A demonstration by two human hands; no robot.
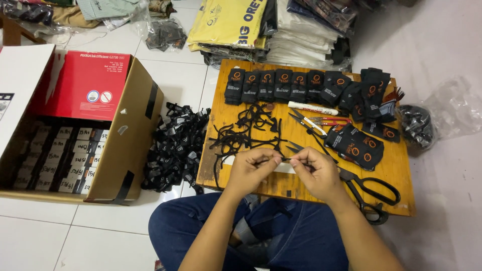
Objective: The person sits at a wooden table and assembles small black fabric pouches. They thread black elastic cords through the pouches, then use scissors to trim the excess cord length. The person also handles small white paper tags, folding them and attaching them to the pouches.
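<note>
two hands meet over the near edge of the wooden desk (306,190) — the left hand (251,169) and right hand (317,173) each pinch an end of a thin black strip (286,159) stretched between them, each grip clamped on it. just beyond lies a tangle of black strips (248,131). big black scissors (369,193) rest right of the right hand, small red-handled snips (321,121) and a white marker (312,108) farther up. a row of folded black labels (296,84) lines the desk's far edge. on the tiled floor, left of the desk — a heap of black tags (175,148) beside an open cardboard box (133,135).
</note>
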